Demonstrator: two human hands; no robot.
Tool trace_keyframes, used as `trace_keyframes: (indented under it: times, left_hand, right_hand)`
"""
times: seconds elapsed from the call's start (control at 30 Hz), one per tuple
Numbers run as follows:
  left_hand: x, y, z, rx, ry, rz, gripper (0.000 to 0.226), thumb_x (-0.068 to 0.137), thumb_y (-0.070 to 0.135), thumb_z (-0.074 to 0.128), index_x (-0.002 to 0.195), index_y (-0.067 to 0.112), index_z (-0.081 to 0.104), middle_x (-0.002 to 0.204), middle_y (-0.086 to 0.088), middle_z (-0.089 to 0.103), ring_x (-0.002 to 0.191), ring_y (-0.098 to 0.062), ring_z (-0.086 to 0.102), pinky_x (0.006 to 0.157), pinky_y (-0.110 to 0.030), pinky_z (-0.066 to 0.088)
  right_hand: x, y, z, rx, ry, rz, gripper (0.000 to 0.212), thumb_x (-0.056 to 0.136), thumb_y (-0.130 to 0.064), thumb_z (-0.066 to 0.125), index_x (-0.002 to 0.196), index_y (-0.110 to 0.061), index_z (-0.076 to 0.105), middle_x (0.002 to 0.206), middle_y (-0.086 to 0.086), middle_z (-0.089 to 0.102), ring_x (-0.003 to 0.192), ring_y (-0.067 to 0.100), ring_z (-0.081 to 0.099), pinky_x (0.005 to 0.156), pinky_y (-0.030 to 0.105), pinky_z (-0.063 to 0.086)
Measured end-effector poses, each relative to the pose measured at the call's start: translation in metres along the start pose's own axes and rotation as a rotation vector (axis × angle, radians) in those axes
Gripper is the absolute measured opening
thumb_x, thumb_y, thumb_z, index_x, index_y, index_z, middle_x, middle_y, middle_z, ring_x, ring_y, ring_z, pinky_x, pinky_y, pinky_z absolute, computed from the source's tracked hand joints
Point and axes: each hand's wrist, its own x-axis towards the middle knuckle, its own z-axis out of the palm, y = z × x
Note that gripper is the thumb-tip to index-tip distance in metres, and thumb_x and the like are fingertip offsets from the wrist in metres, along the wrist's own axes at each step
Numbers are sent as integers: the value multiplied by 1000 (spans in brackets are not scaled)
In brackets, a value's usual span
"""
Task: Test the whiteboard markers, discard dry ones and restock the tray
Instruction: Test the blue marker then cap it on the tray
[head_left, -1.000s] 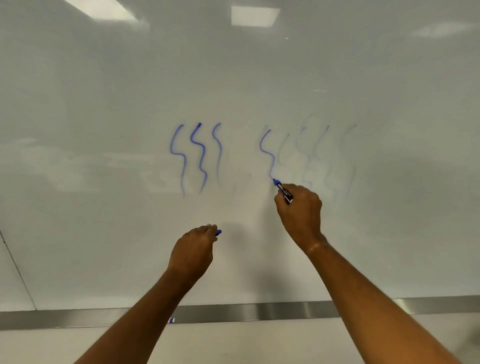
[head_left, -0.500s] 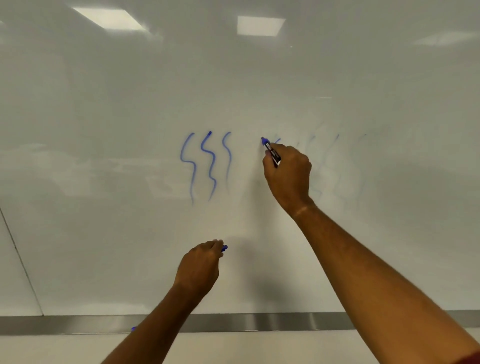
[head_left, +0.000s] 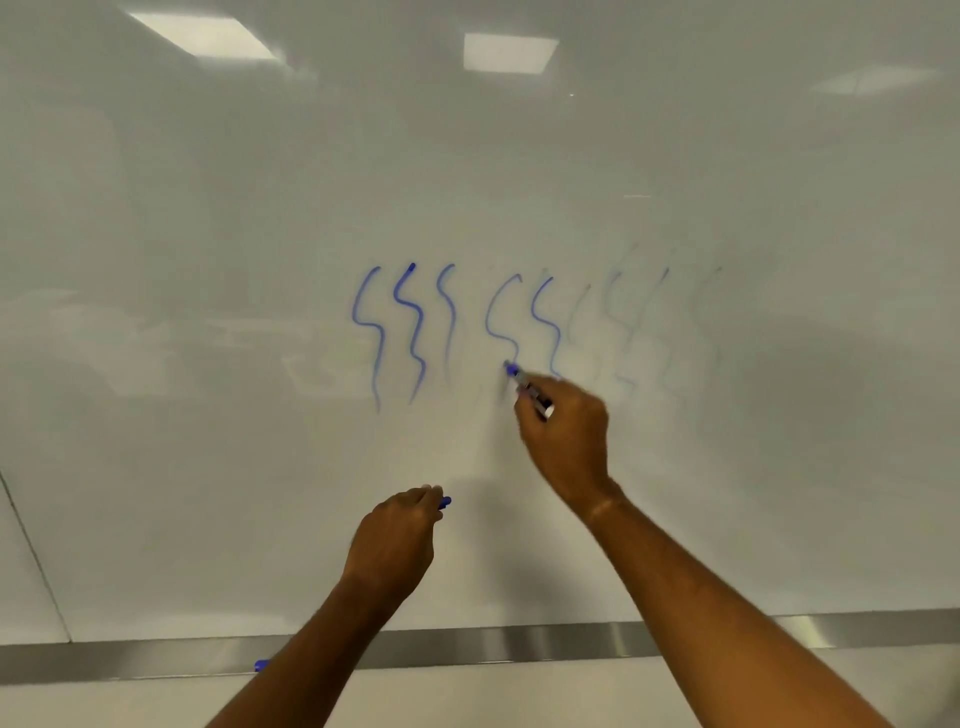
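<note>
My right hand (head_left: 563, 431) grips a blue marker (head_left: 529, 388), fingers wrapped on the barrel, tip up-left and touching the whiteboard (head_left: 208, 260) at the bottom of a wavy blue line (head_left: 501, 317). Just right of it, a second strong wavy line (head_left: 546, 322), its lower end partly behind my hand. Further right, several faint, washed-out squiggles (head_left: 628, 322), barely visible. Left of the marker tip, a group of three blue wavy lines (head_left: 410, 332), the third one thinner and paler at the bottom. My left hand (head_left: 395, 540) is lower down, near the board, fist closed around a blue cap (head_left: 444, 502) that pokes out past the fingertips. Below both arms the metal tray (head_left: 519, 647) runs along the board's bottom edge; a small blue object (head_left: 261, 665) sits on it just left of my left forearm, mostly hidden, can't tell what it is
</note>
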Motion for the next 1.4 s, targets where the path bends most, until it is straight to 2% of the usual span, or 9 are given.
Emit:
trace_keyframes:
  times: [0.1, 0.2, 0.33, 0.47, 0.63, 0.77, 1.0, 1.2, 1.4]
  left_hand:
    - [-2, -2, 3, 0, -5, -12, 35, 56, 1, 87, 82, 11, 67, 65, -1, 67, 47, -17, 60, 39, -22, 43]
    - [-3, -3, 5, -1, -11, -13, 36, 55, 0, 88, 82, 10, 68, 65, -1, 67, 47, -18, 61, 40, -22, 43]
    - [-3, 1, 8, -22, -17, -5, 30, 59, 1, 86, 79, 11, 65, 63, -2, 65, 45, -19, 59, 40, -21, 41]
    - [-2, 10, 10, -34, -18, 13, 29, 59, 3, 87, 76, 12, 65, 61, 0, 64, 42, -17, 57, 39, -19, 34]
    - [-8, 19, 17, -105, -40, 20, 24, 64, 5, 85, 81, 11, 70, 65, -2, 65, 46, -19, 59, 42, -21, 42]
    - [-23, 25, 21, -142, -78, 23, 25, 69, 8, 82, 91, 8, 73, 75, -4, 64, 55, -21, 61, 43, -28, 51]
    - [-51, 26, 32, -154, -177, 12, 28, 66, 6, 84, 92, 6, 73, 77, -6, 67, 58, -23, 64, 46, -29, 52]
    - [-76, 30, 37, -182, -205, -21, 24, 70, 7, 81, 92, 5, 73, 76, -8, 68, 57, -24, 64, 48, -30, 49]
    - [-93, 37, 40, -215, -233, -39, 21, 83, 10, 70, 103, 5, 70, 86, -10, 68, 69, -26, 64, 59, -34, 50]
  right_hand:
    - [43, 6, -19, -20, 232, 52, 14, 85, -13, 63, 95, -11, 73, 74, 6, 68, 64, 16, 60, 59, 28, 45]
    - [63, 20, -34, -45, 271, 58, 12, 88, -14, 63, 94, -8, 72, 73, 5, 67, 62, 10, 54, 56, 7, 33]
    - [30, 46, -41, -125, 214, 73, 13, 87, -11, 63, 76, -7, 67, 60, 3, 58, 52, 14, 50, 49, 16, 31]
    - [-23, 67, -42, -136, 35, 180, 9, 85, -12, 65, 78, -9, 71, 68, 2, 67, 61, 16, 62, 57, 27, 47]
    - [-65, 64, -48, 181, 38, 391, 15, 83, -18, 73, 98, -15, 74, 85, -8, 71, 78, 3, 66, 68, 10, 50]
    - [-98, 58, -48, 374, -85, 510, 17, 81, -12, 75, 98, -15, 74, 89, -8, 72, 84, 0, 65, 69, 10, 48]
    - [-145, 67, -34, 229, -413, 431, 21, 78, -12, 77, 98, -18, 74, 92, -8, 70, 85, 4, 63, 73, 2, 41]
    - [-175, 77, -30, 77, -572, 294, 26, 82, -13, 73, 106, -23, 73, 93, -8, 69, 84, 8, 58, 80, 11, 39]
    - [-196, 78, -24, 58, -605, 200, 23, 81, -11, 72, 103, -20, 74, 91, -4, 73, 81, 13, 63, 78, 38, 52]
